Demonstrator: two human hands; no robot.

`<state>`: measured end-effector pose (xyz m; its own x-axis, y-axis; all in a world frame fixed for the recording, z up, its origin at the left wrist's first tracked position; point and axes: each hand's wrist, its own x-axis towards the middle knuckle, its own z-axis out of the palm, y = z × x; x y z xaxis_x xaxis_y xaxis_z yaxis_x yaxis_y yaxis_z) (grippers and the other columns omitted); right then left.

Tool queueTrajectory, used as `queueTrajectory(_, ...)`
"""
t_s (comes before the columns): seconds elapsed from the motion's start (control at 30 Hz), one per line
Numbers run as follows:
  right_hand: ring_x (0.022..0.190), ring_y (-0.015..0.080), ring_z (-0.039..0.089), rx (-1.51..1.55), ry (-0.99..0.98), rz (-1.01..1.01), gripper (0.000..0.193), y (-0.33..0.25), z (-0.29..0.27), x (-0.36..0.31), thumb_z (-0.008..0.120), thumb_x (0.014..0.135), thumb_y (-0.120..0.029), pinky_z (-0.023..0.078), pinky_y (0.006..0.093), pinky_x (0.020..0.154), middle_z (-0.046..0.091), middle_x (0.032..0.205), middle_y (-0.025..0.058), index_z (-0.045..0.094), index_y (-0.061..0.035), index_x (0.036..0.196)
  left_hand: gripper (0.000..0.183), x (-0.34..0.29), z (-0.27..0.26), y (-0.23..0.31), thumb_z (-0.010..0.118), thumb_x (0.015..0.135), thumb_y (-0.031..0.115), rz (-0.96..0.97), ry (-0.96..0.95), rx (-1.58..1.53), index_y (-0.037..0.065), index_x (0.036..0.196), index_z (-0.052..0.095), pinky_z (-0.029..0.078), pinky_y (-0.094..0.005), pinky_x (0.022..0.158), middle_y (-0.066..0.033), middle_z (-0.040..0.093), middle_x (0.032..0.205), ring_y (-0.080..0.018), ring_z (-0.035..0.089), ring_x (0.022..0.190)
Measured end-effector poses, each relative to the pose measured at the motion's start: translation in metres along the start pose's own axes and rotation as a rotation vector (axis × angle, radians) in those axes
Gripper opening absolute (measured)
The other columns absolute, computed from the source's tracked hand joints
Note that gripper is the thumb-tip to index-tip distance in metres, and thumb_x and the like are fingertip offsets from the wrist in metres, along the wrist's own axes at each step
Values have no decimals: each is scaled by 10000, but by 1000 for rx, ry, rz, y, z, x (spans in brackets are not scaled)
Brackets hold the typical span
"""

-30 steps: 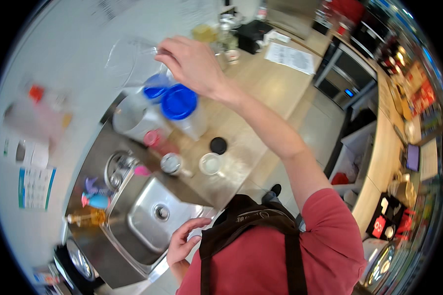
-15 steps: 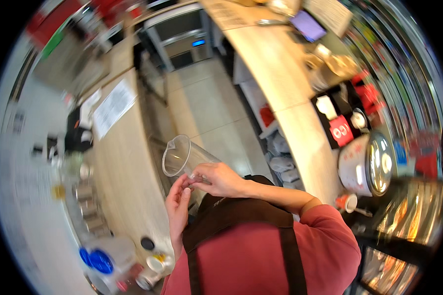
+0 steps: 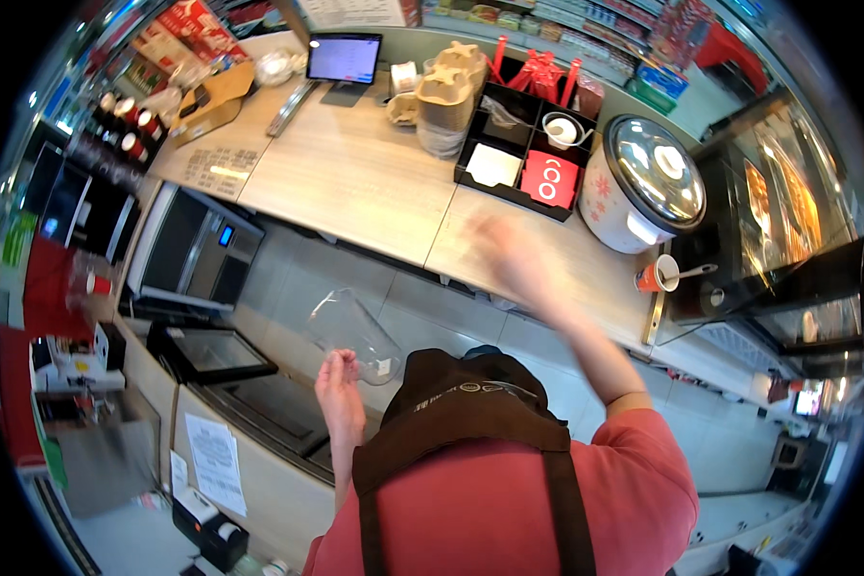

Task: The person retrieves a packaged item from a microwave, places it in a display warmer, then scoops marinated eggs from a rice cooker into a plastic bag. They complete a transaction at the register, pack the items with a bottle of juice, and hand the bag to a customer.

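My left hand (image 3: pixel 340 389) is closed on a clear plastic pitcher (image 3: pixel 360 331), near its handle side, in front of my apron. The pitcher is tilted, looks to hold nothing, and has a small pale label near its base. My right hand (image 3: pixel 507 248) is stretched out over the wooden counter, its fingers smeared by motion. Nearest to it is a black divided organizer (image 3: pixel 514 195) with white napkins (image 3: pixel 494 166), red printed napkins (image 3: pixel 549 179) and a cup with a white lid (image 3: pixel 562 131).
A floral rice cooker (image 3: pixel 634 192) stands right of the organizer, with a red paper cup (image 3: pixel 657 275) holding a spoon beside it. Left of the organizer are stacked cardboard cup carriers (image 3: pixel 449 91) and a tablet (image 3: pixel 344 60). A glass display case (image 3: pixel 778 221) is far right.
My view has turned right toward the counter. My right hand has left the pitcher and reached forward over the counter. The left hand keeps the pitcher.
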<state>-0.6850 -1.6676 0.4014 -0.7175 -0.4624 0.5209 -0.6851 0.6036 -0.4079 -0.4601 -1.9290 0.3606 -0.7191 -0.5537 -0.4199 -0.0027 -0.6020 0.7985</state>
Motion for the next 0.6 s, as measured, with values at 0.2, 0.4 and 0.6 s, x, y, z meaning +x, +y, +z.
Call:
queueTrajectory(0.2, 1049, 367, 597, -1066, 155, 458, 302, 213, -166, 29, 646, 856, -279, 522, 458, 838, 612, 1155, 145, 656, -117, 1111, 144, 50, -21, 36, 568, 987, 174, 192, -37, 182, 39, 975, 613, 438, -250, 882, -42, 628, 951, -111, 576, 924)
queueTrajectory(0.4, 981, 394, 632, -810, -110, 662, 316, 285, -206, 23, 509, 893, -272, 509, 475, 862, 669, 1031, 202, 659, -117, 1124, 140, 61, -30, 57, 561, 990, 176, 223, 100, 99, 42, 995, 603, 455, -256, 857, -37, 624, 967, -115, 584, 928)
queueTrajectory(0.6, 966, 414, 629, -730, -77, 620, 322, 277, -221, 32, 506, 896, -257, 501, 472, 861, 658, 1007, 245, 653, -103, 1137, 149, 61, -25, 61, 565, 988, 186, 237, 136, 103, 42, 988, 604, 458, -253, 847, -37, 627, 976, -120, 589, 929)
